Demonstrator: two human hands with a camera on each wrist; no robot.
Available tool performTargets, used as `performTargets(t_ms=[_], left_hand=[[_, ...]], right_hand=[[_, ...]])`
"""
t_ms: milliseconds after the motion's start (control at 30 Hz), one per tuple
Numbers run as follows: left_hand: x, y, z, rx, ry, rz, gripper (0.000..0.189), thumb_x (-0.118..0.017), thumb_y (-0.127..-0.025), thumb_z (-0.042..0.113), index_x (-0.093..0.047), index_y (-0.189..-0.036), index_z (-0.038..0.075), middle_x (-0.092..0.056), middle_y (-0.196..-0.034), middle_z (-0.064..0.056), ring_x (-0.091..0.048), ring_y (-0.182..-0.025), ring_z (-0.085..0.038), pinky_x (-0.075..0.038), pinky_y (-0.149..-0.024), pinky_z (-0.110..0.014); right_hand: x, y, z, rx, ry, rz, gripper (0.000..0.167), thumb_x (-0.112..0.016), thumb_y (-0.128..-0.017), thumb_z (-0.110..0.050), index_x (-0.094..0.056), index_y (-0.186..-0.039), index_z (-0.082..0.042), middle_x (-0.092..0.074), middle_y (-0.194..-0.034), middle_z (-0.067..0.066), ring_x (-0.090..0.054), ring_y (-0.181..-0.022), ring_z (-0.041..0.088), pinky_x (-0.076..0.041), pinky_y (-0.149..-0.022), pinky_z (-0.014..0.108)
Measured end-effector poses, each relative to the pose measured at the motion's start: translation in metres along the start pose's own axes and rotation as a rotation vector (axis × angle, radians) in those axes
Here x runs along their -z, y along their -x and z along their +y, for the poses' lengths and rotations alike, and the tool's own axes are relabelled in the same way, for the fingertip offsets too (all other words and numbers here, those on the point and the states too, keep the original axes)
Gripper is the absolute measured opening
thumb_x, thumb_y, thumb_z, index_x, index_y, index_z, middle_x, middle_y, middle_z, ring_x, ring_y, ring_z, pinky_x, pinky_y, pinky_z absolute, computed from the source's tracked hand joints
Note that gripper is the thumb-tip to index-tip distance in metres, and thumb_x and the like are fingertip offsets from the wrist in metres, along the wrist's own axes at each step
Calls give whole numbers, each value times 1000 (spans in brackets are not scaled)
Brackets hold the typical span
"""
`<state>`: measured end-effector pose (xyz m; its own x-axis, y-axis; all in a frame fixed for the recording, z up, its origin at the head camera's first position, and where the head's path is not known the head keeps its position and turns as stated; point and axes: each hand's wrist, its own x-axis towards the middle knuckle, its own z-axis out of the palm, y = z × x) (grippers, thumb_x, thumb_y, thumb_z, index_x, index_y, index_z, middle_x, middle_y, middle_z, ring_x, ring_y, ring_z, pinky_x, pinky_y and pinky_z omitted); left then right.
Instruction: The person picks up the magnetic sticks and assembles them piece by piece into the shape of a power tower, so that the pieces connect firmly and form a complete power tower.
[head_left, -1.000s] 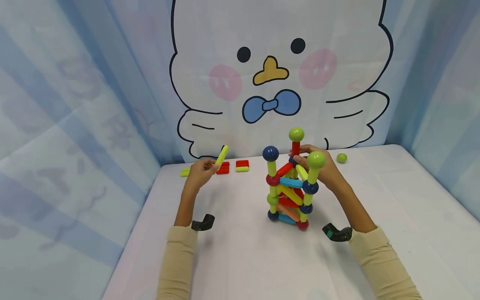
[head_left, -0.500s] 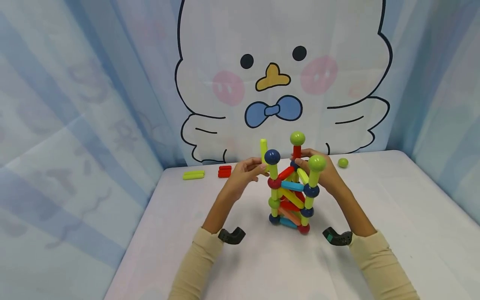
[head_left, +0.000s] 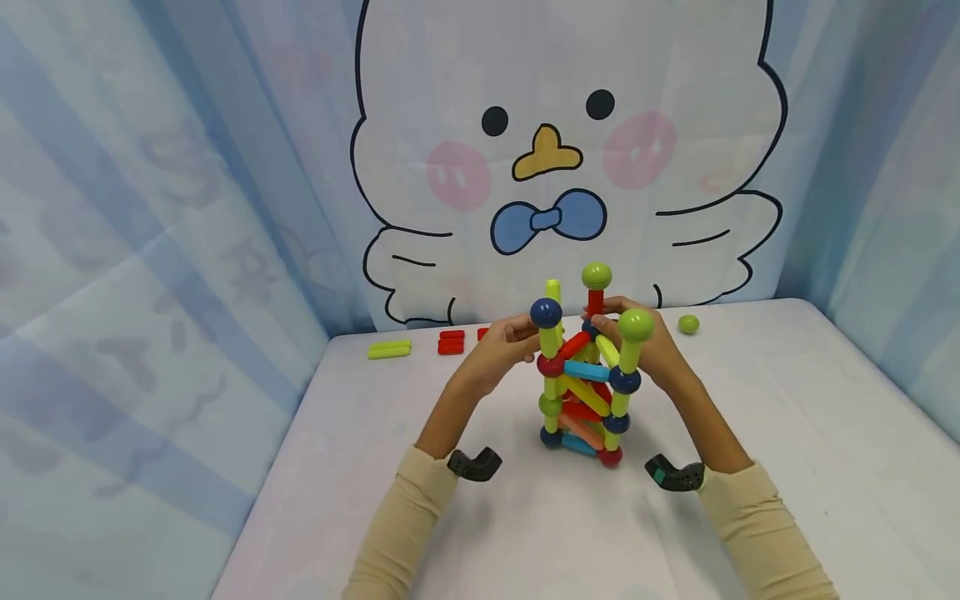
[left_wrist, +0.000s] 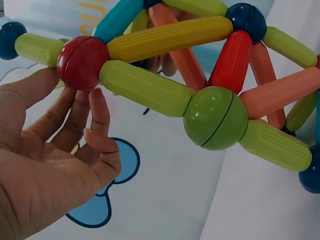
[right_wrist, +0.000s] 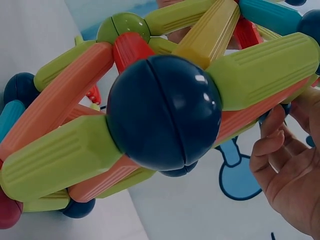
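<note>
A tower (head_left: 587, 372) of coloured magnetic rods and balls stands on the table. Beside its rear left, my left hand (head_left: 497, 357) pinches a yellow-green rod (head_left: 553, 289), held upright behind the dark blue top ball (head_left: 546, 313). In the left wrist view, the left thumb (left_wrist: 37, 85) lies next to the red ball (left_wrist: 82, 62); the rod is mostly hidden. At the far corner my right hand (head_left: 647, 337) grips a dark blue ball (head_left: 590, 327) beneath an upright red rod (head_left: 596, 302). In the right wrist view, the right hand (right_wrist: 290, 175) is partly behind the tower.
Two yellow-green rods (head_left: 389, 349) and some red rods (head_left: 452, 342) lie at the table's back left. Another red piece (head_left: 482, 333) shows beside the left hand. A loose green ball (head_left: 688, 324) rests at the back right. A printed curtain (head_left: 547, 267) hangs behind the table.
My left hand has carried the yellow-green rod rightward from the back left to the tower, turning it from tilted to upright. The right hand stays at the tower's far corner.
</note>
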<state>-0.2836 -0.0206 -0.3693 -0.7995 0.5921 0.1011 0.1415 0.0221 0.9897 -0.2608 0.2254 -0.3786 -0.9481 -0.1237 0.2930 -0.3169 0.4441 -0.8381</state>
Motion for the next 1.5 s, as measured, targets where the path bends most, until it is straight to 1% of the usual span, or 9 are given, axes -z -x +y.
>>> performTargets(t_ms=[133, 333, 533, 767, 933, 1067, 1167, 1400, 1500], left_hand=[[3, -1, 1, -1, -15, -50, 32, -55, -100, 14, -59, -128, 0, -63, -108, -6, -52, -93, -16, -47, -78, -24], [3, -5, 2, 4, -26, -99, 32, -51, -102, 15, -60, -126, -4, -64, -105, -4, -53, -94, -16, -49, -81, -24], [-1, -9, 4, 39, -54, -69, 32, -51, -101, 17, -61, -113, -10, -60, -88, -1, -55, -85, -15, -50, -83, -23], [-4, -11, 3, 43, -68, -40, 32, -51, -102, 20, -61, -115, -7, -61, -93, -4, -57, -88, -16, -51, -89, -28], [2, -10, -3, 21, -101, 24, 33, -53, -101, 25, -62, -119, -1, -62, -97, -6, -57, -92, -16, -51, -81, -23], [19, -6, -16, 19, -181, 125, 32, -54, -100, 30, -64, -116, 4, -60, -93, -13, -58, -88, -22, -49, -75, -24], [41, -4, -32, 53, -271, 263, 31, -57, -99, 33, -66, -114, 7, -63, -98, -17, -60, -89, -24, -49, -76, -26], [110, 13, -84, 233, -649, 701, 19, -58, -97, 15, -67, -110, 5, -62, -115, -18, -57, -106, -31, -51, -90, -41], [135, 26, -99, 355, -791, 791, 26, -56, -94, 7, -64, -119, 4, -51, -128, -24, -48, -117, -40, -46, -95, -52]], right_hand=[[-1, 0, 0, 17, 3, 3, 44, -56, -99, -37, -56, -131, -8, -63, -130, 14, -59, -121, 31, -49, -95, 27], [-2, 1, 2, 25, 19, 18, 44, -55, -100, -37, -56, -131, -7, -63, -129, 15, -61, -119, 33, -51, -94, 26], [-4, 1, 6, 18, -25, 3, 44, -49, -102, -37, -55, -131, -5, -57, -135, 20, -62, -113, 36, -49, -82, 10], [-2, 1, 7, 20, -13, -7, 44, -49, -102, -37, -55, -131, -4, -57, -134, 21, -63, -107, 35, -50, -79, 10], [2, 1, 6, -26, 4, -43, 46, -50, -101, -39, -54, -132, -5, -62, -125, 20, -62, -105, 32, -49, -79, 13], [5, 1, 5, -64, -9, -58, 47, -52, -100, -40, -55, -133, -6, -65, -120, 18, -60, -98, 23, -51, -78, 17], [6, 3, 4, -64, -19, -56, 47, -53, -100, -40, -55, -133, -6, -65, -119, 19, -61, -94, 18, -52, -78, 18], [11, 10, 5, -63, -32, -31, 48, -54, -99, -40, -56, -133, -5, -65, -119, 20, -61, -95, 14, -51, -82, 20], [14, 13, 7, -36, -50, -27, 46, -55, -99, -35, -57, -132, -3, -65, -120, 16, -61, -99, 11, -49, -86, 19]])
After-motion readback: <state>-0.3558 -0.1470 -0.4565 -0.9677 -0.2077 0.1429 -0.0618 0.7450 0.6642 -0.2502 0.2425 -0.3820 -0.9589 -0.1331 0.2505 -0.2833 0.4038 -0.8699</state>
